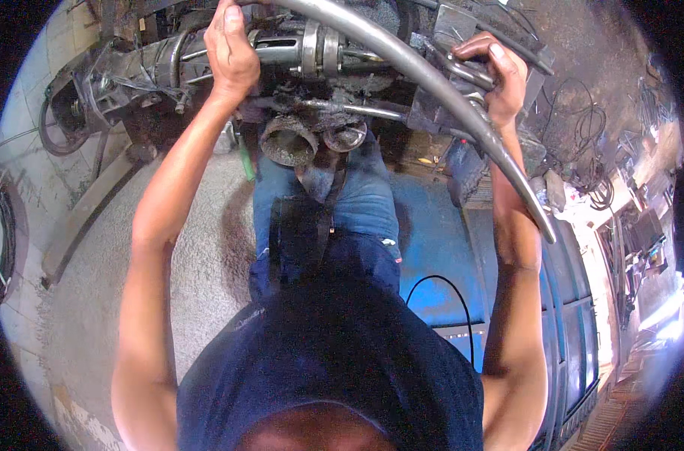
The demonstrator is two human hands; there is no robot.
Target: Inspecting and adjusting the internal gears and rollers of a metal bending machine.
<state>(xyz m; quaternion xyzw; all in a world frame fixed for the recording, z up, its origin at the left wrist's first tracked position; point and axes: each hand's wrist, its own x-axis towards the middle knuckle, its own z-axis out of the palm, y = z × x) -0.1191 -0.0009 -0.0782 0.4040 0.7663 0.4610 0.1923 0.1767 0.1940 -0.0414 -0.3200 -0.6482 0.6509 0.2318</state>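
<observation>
Left hand [233, 60] up at top end of bent tube [432, 78], grip there hard to tell; right hand [506, 84] curled round metal bar [468, 74]. Tube arcs across greasy machine [312, 51], low end crossing right forearm [509, 207]. Danger: left slips, tube could drop, strike forearm; bar giving suddenly might pinch knuckles.
</observation>
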